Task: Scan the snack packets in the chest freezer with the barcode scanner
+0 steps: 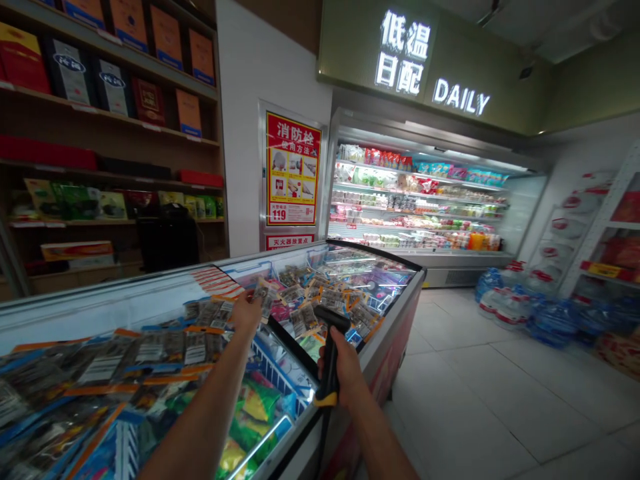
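- Right hand (347,367) of mine is curled firmly round the black handle of a scanner (329,363), fingers wrapped, scanner head up, yellow showing at its base.
- Left hand (246,312) now, arm stretched out: fingers pinched on the edge of a small packet (265,298), up over the freezer (395,353), ahead and left of the scanner.
- Print on that packet? Too small and blurred for me to read.
- Below my left arm, more packets (203,347) lie heaped, orange and blue edges, pale labels I can't make out.
- Up above, bright and clear, a lit sign (461,97): "低温 日配" and "DAILY", over the fridge (453,275).
- On the wall, a red poster (293,170): "消防栓 使用方法", with "119" near the bottom.
- Just under it, a red notice (289,241): "灭火器放置点".
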